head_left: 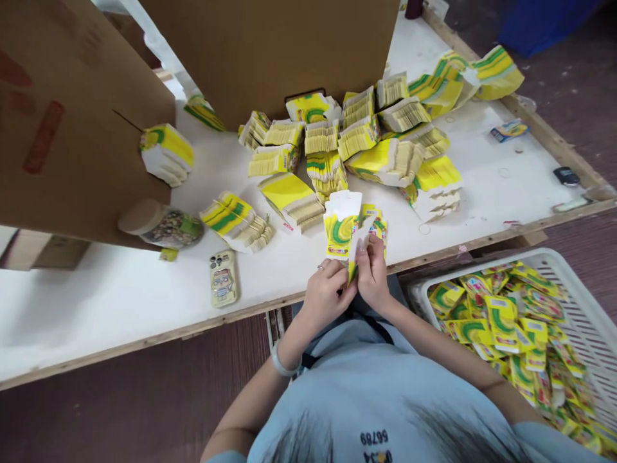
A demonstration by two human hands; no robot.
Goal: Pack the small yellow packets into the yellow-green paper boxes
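The left hand (328, 287) and right hand (373, 273) closely pinch a yellow-green-white thin cardboard carton (357, 249), likely light, easily creased, best held by its edges.

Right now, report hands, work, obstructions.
Left hand and right hand gripping one yellow-green printed cardboard carton. More yellow-green cartons just beyond, on white wood-edged table. Nothing visibly blocking either hand.

Basket (589, 334) cut off at right edge; held carton (359, 236) partly behind fingers (331, 269) (jar label (191, 224) unreadable).
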